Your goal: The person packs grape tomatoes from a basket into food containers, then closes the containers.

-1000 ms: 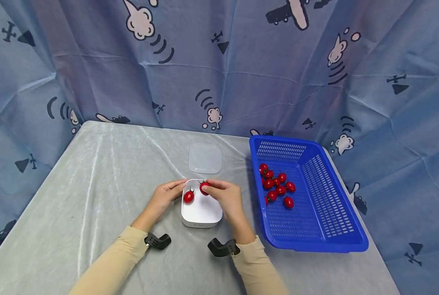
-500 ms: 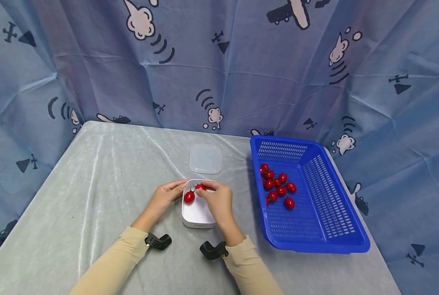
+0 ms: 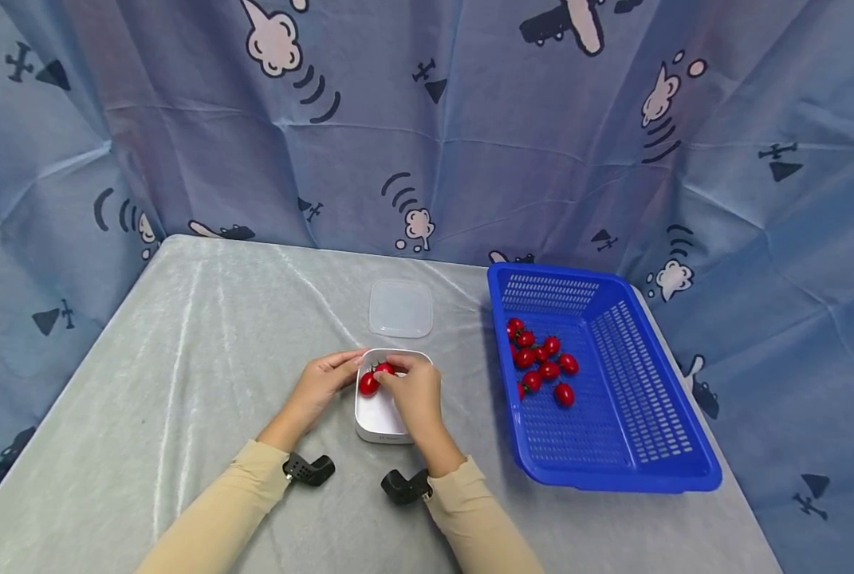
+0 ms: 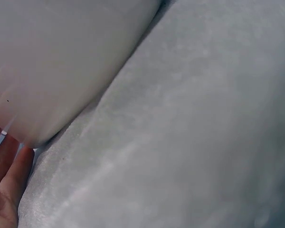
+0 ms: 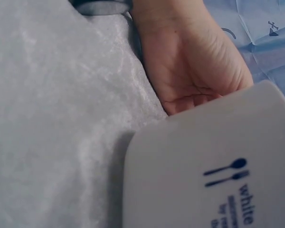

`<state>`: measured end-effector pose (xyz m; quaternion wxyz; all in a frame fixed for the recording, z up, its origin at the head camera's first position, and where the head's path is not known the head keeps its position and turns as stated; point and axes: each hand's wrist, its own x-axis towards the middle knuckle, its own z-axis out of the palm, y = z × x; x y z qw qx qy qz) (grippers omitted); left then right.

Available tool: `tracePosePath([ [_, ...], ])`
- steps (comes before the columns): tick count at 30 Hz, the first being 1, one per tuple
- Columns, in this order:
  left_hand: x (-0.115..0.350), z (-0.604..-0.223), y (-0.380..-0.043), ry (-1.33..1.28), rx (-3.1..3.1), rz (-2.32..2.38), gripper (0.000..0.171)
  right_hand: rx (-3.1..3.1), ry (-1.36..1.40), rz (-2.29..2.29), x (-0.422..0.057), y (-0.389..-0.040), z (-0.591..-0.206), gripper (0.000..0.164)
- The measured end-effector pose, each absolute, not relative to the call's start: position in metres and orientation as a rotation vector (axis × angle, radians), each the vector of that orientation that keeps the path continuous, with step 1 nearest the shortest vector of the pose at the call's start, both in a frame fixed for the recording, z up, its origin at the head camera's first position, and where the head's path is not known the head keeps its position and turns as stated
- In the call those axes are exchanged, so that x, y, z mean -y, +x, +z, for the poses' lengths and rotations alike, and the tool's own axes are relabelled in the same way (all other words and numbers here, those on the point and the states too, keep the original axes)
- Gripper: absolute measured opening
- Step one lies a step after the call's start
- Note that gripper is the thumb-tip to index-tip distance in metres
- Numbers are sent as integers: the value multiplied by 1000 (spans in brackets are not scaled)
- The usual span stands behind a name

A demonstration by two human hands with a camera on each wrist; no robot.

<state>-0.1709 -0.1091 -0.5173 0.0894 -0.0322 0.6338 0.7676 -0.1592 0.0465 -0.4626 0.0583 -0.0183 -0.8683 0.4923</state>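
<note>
Sliding leftward inside the white container (image 3: 383, 438), the right hand (image 3: 418, 391) is bringing its cherry tomato (image 3: 385, 369) just beside a second cherry tomato (image 3: 368, 385)! That grip is pinching the fruit, thumb and fingertips nearly together around it. Across the way, the left hand (image 3: 324, 376) is resting fairly straight fingers against the container's far-left corner, touching its wall. More cherry tomatoes (image 3: 549, 371) are lying in the blue plastic basket (image 3: 592, 422); beyond the container, a translucent lid (image 3: 401, 309) is lying flat on the desk (image 3: 111, 446).

Through my remote feed I see a bare right hand (image 5: 187, 61), partly hidden behind a smooth white round-cornered container (image 5: 190, 156) with dark-blue printed cutlery (image 5: 239, 163); pale grey plush cloth (image 5: 57, 123) beside the container, blue patterned fabric (image 5: 257, 33) beyond it.
</note>
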Motion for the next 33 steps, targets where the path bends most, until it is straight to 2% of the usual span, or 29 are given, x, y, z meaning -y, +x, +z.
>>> tracePosePath([
  [13, 111, -519, -171, -94, -1901, 2268, 41, 2692, -95, 1449, -42, -164, -467, 27],
  [33, 111, -517, -171, -72, -1903, 2262, 41, 2736, -1, 1272, -44, -162, -463, 24],
])
